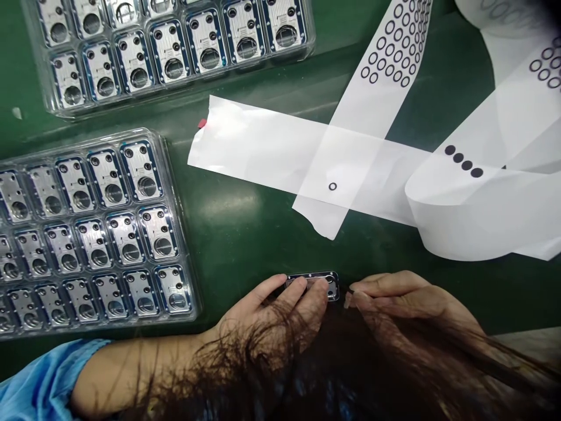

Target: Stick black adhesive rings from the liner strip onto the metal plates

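Note:
A small rectangular metal plate (pixel 333 286) with a blue edge lies lengthwise under the fingers of my left hand (pixel 280 310), which grips it near the table's front. Just right of it, my right hand (pixel 394 301) is closed in a pinch. A tiny dark bit shows at those fingertips, too small to name. Loose hair hangs across the bottom of the view and hides part of both hands. Above them, a white backing strip (pixel 324 219) bears one black ring sticker (pixel 332 186) near its lower end and rows of rings farther up.
Two clear plastic trays, one at left (pixel 193 304) and one at top left (pixel 307 49), hold similar metal plates in rows. Another white strip (pixel 249 140) crosses under the ringed one. A curled strip (pixel 456 234) at right carries several black dots (pixel 467 165). The table (pixel 236 234) is green.

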Demonstrator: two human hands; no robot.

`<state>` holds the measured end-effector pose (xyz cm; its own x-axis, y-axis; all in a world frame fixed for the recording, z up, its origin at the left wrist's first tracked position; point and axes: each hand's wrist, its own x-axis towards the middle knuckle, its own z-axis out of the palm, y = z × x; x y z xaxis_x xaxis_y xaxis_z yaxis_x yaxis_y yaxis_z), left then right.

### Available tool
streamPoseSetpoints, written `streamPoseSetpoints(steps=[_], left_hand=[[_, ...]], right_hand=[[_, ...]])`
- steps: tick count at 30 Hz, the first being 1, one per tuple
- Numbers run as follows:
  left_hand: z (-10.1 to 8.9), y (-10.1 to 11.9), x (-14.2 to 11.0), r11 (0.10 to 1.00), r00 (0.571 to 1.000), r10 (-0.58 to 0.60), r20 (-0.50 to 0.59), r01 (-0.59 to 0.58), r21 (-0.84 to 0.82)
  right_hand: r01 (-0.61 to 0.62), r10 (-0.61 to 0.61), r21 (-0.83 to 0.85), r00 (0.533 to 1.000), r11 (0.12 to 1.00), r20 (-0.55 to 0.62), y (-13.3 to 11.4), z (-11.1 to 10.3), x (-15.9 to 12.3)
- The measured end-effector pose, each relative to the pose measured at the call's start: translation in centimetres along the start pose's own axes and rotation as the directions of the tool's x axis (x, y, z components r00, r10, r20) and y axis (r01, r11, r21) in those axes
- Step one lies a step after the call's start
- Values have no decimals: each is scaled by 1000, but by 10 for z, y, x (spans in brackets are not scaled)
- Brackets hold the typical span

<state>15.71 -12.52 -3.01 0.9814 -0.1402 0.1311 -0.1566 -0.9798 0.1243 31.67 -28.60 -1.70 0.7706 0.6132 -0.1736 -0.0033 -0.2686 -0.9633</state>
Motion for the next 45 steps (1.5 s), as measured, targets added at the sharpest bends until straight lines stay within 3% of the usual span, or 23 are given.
streamPoseSetpoints(steps=[4,14,19,25,31,45], left_hand=[[-2,-1,-1,1000,999,18,28,-18,18],[-2,-1,1,1000,1000,14,5,-14,14],[-2,-1,1,1000,1000,18,3,-18,15],[-2,-2,1,1000,1000,20,15,-21,8],[-4,-1,0,999,999,24,27,-24,21],[0,-2,1,999,999,34,-17,-33,37]], right_hand=[[-42,41,99,999,994,15,-1,0,2],[67,-70,90,997,994,27,7,1,2],[150,-148,96,989,984,-20,5,5,4],[160,-160,-28,987,987,11,6,4,-1],[308,-300,-129,951,942,78,7,5,1],[172,-167,-157,985,972,49,-3,4,6]])
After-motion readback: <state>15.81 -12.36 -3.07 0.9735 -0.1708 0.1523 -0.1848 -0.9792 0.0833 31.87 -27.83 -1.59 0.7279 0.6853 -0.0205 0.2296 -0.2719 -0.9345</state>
